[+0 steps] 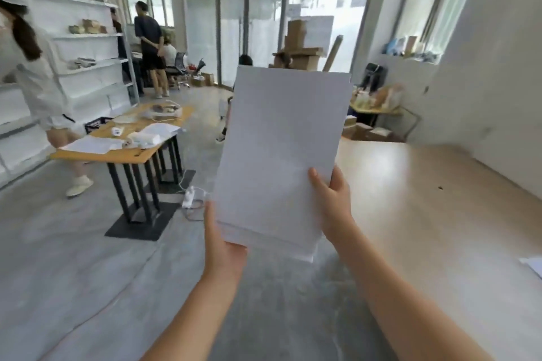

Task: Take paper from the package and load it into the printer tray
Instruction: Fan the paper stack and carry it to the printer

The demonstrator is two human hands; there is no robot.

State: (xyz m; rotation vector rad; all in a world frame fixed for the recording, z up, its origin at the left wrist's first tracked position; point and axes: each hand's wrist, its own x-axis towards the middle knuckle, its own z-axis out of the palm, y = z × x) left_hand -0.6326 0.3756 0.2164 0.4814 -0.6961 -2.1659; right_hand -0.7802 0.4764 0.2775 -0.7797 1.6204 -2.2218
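A stack of white paper (281,155) is held up in the air in the middle of the view, standing nearly upright with its top edge tilted a little to the right, and both hands are clamped on its lower part. The left hand (224,246) grips the bottom left corner, palm under the near edge and fingers hidden behind the sheets; the right hand (333,199) grips the right edge a little higher, thumb pressed flat on the front face and the fingers out of sight behind. At the bottom the sheets are slightly fanned, so several edges show one under another. The paper hangs over a grey floor (88,272), clear of any surface. To the right lies a pale wooden tabletop (425,199), with the corner of a white sheet (533,265) at its near right edge. To the left, farther off, stands a wooden table on black legs (126,152) strewn with papers and small things — a person in white (35,76) is just beside it at the far left. Another person in dark clothes (149,44) stands far back by white shelves (88,47), and cardboard boxes (299,50) are piled by the far windows.
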